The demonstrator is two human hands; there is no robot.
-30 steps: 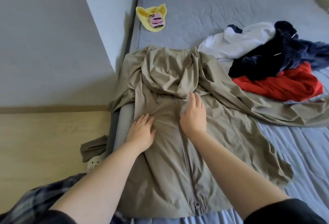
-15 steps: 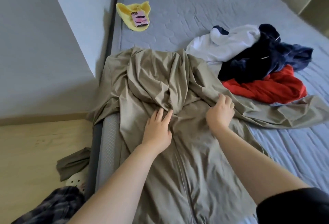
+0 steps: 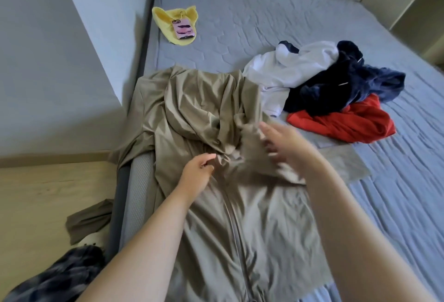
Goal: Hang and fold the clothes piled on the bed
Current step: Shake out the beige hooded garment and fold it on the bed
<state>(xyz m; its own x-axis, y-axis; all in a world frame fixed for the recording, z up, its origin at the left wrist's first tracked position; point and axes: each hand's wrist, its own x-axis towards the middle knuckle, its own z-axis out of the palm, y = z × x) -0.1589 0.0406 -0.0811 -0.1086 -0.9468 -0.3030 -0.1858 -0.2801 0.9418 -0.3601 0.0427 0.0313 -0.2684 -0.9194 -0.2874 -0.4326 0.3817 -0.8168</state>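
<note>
My left hand point(image 3: 195, 174) pinches the khaki jacket point(image 3: 252, 241) at its middle; my right hand point(image 3: 286, 145), just beside, is blurred, grip I cannot tell

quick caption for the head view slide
Khaki jacket spread on the bed under the left hand and blurred right hand, beside a pile of white, navy and red clothes.

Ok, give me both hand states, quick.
Left hand: pinching a fold of the khaki jacket.
Right hand: motion-blurred over the jacket; whether it grips cannot be told.
</note>
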